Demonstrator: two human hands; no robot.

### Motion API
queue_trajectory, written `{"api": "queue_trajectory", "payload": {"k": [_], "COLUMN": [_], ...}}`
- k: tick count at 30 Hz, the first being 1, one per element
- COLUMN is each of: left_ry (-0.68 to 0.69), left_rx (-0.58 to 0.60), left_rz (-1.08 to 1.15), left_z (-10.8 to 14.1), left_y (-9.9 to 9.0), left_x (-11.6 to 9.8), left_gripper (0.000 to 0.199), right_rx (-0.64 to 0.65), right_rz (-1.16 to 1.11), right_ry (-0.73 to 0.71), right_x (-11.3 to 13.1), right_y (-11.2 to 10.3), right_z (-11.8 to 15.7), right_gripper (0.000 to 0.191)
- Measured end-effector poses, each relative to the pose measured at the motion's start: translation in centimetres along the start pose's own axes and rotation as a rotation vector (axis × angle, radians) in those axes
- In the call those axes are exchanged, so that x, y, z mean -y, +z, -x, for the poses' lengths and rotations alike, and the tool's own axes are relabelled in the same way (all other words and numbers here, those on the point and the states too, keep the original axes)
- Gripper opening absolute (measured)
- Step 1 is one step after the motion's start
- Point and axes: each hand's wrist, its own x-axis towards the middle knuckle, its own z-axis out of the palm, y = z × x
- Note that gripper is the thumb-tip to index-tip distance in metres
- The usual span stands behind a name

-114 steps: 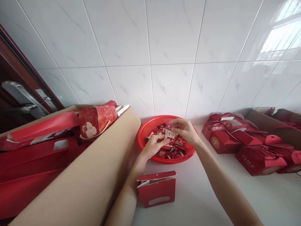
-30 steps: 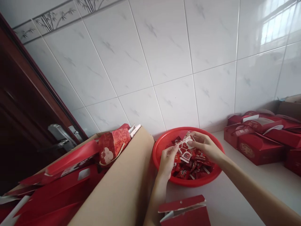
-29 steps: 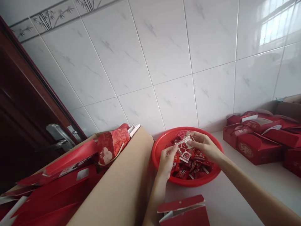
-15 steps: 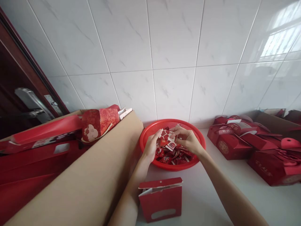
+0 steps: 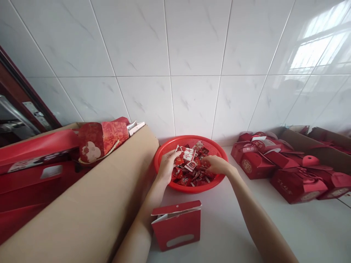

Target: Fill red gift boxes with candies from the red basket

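Observation:
A red plastic basket stands against the wall with many small wrapped sweets inside. At its left side my left hand is closed on a white packet with red heart-like shapes and lettering. A smaller white-and-red packet lies just below it; whether the hand holds that too, I cannot tell. On the right side of the basket, my right hand has its bent fingers down among the sweets, the tips partly hidden. In front stands a red paper box, its top slightly gaping.
A large cardboard carton at left holds red boxes and a red patterned bag. Several folded red gift boxes sit at right, before another cardboard carton. The tiled wall rises behind the basket.
My right hand has left the white packet and moved down to the sweets at the basket's right. The left hand keeps hold of the packet. The whole view has shifted slightly.

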Motion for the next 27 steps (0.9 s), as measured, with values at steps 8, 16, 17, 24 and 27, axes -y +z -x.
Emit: {"api": "queue_trajectory", "payload": {"k": [8,16,17,24,27], "left_ry": [-0.008,0.024,0.035,0.067,0.067], "left_rx": [-0.011,0.012,0.011,0.077,0.100], "left_rz": [-0.022,-0.018,-0.032,-0.149,-0.161], "left_z": [0.3,0.4,0.4,0.3,0.3], "left_y": [0.4,0.6,0.6,0.3,0.3], "left_x": [-0.5,-0.7,-0.6,0.1,0.1], "left_gripper": [0.030,0.026,0.025,0.027,0.033], "right_rx": [0.002,-0.123,-0.172,-0.304,-0.336], "right_rz": [-0.332,-0.879,-0.963,-1.039,-0.885], "right_ry": [-0.118,-0.077,-0.052,-0.145,-0.237], "right_x": [-0.5,0.0,0.4,3.1,3.9], "right_y": [0.2,-0.5,-0.7,-1.4,-1.1], "right_z": [-0.5,-0.2,-0.1,0.7,0.8], "right_gripper": [0.037,0.021,0.020,0.019,0.017]}}
